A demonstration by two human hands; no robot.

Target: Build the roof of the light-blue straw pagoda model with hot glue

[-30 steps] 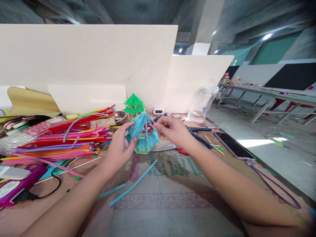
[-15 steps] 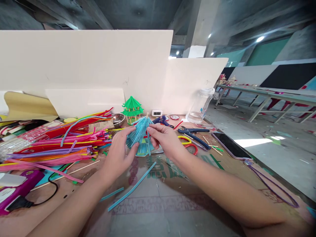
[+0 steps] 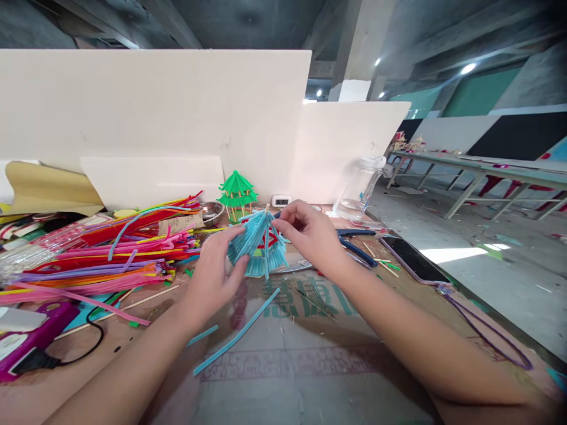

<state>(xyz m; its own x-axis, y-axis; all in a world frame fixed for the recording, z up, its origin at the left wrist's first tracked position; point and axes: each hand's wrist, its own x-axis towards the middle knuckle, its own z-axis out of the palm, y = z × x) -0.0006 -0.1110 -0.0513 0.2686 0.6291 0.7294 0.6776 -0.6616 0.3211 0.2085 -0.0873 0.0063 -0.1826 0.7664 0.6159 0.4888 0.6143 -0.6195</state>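
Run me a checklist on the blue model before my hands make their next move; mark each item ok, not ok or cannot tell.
1. Left hand steadying the blue model: ok, thumb in front, fingers along its left side.
2. Right hand at the upper right of the model: ok, fingertips close to the peak.
3. Right fingertips firmly holding a strip: cannot tell, the hand hides the contact.
4. Roof closed all round: not ok, gaps at the right show red parts inside.
5. Long loose blue strip unobstructed: ok, lying on the table in front of the model.
6. Scissors fully visible: not ok, only the blade area shows clearly beside the right hand.
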